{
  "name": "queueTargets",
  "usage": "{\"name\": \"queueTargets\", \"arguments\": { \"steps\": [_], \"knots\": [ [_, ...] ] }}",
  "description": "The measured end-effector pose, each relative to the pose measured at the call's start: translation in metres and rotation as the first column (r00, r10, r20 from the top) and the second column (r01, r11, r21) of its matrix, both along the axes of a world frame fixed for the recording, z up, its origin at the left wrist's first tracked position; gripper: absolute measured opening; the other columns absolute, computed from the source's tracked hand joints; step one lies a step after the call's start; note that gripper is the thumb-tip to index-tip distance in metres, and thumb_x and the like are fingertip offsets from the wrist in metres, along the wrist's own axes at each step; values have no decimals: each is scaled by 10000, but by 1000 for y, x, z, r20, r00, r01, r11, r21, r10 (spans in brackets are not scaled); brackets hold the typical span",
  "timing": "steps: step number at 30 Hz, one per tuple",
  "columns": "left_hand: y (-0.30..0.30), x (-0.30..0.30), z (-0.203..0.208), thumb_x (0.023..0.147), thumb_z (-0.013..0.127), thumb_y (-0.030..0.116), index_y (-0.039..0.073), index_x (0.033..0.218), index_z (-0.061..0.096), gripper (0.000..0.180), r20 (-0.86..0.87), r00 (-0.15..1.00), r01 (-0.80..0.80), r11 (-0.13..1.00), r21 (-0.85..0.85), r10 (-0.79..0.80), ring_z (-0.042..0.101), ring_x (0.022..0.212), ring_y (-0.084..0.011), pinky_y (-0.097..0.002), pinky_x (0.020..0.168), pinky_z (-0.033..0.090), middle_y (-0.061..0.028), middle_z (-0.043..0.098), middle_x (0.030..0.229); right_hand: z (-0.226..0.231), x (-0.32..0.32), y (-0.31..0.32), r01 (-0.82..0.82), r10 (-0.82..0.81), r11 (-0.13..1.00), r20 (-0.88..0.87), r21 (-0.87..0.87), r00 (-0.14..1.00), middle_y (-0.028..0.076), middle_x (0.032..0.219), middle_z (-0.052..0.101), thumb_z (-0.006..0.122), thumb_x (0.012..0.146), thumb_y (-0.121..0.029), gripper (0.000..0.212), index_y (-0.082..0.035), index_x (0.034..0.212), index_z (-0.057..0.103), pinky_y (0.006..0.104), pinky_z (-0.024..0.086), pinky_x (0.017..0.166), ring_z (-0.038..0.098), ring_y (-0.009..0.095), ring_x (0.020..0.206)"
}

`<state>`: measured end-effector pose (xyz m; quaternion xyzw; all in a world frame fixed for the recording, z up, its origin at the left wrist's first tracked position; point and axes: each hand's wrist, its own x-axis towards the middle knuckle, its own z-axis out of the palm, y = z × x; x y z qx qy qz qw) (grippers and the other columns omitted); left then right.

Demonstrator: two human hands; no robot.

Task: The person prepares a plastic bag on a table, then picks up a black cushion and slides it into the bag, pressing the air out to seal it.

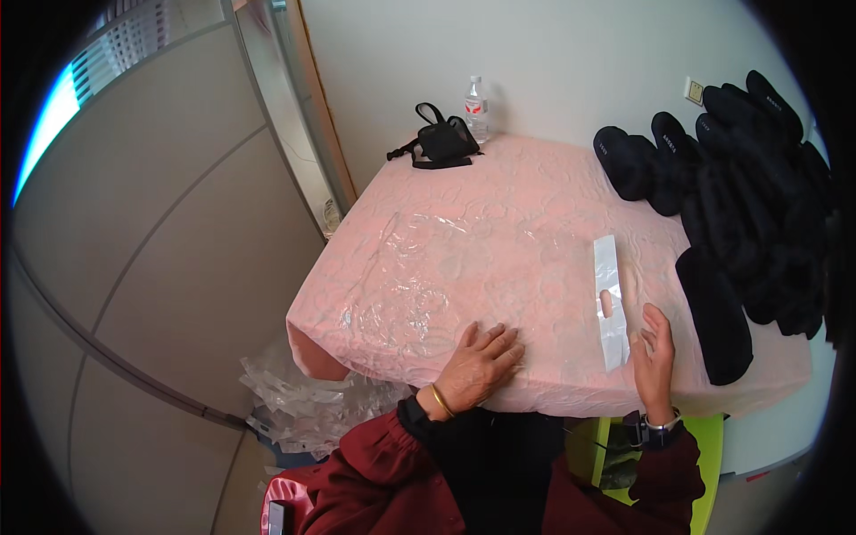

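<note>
The head camera is looking down on a table with a pink cloth (544, 183), which is filling the middle of the frame. A clear plastic bag (419, 308) is lying flat across the cloth, from left of centre toward the right, its wrinkles catching the light. A white strip (610, 267) with an oval hole is standing out at its right end, right of centre. The left hand (479, 364), wearing a gold bracelet (440, 399), is resting palm down at lower centre, its fingers slightly spread over the bag's near part. The right hand (655, 357) is hovering just beside the strip at lower right, fingers loosely extended and thumb apart, pinching nothing; whether the thumb is touching the strip, I cannot tell. Just right of that hand, a single long black item (713, 316) is lying by a pile of black padded items (749, 178), which is filling the upper right. A black strapped pouch (443, 143) and a clear bottle (476, 107) are sitting at upper centre, while crumpled clear plastic (303, 406) is heaping up at lower left.
</note>
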<state>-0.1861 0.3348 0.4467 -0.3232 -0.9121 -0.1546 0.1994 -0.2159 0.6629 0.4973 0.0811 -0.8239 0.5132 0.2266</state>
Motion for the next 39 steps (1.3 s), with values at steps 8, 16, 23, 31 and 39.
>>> {"name": "queueTargets", "arguments": {
  "steps": [8,16,23,31,39],
  "knots": [
    [50,5,9,965,566,473,38,1407,511,623,48,990,128,991,30,-129,398,1428,-349,-570,1176,255,-168,442,1527,-6,23,-65,-299,351,693,56,656,935,287,1525,352,612,939,-186,653,76,1476,348,513,280,1177,343,434,1433],
    [-53,12,29,937,479,654,-64,1503,355,922,132,982,-114,985,-130,132,336,1468,-386,-502,1206,232,-243,347,1579,-16,19,-22,-274,160,553,222,787,962,269,1614,220,609,934,-346,824,60,1544,235,545,141,1221,209,407,1511],
    [-151,10,29,904,450,736,-64,1498,363,1000,144,921,-334,923,-189,363,330,1467,-389,-547,1196,210,-249,359,1566,-20,19,-12,-238,132,577,199,782,971,258,1623,212,628,918,-390,881,57,1553,213,536,136,1224,208,402,1514],
    [-173,18,33,947,486,637,-42,1464,433,855,90,892,-410,878,-249,443,352,1445,-416,-581,1192,187,-230,402,1547,-2,48,-4,-250,166,648,186,720,968,267,1573,302,648,915,-335,779,79,1492,327,521,224,1200,287,416,1473],
    [-12,17,44,882,723,281,-37,1424,477,675,38,993,-112,993,25,111,394,1419,-403,-541,1185,261,-250,418,1518,3,38,-34,-363,395,685,96,632,914,281,1500,391,706,862,-265,688,98,1389,454,518,318,1159,358,441,1425]
  ]
}}
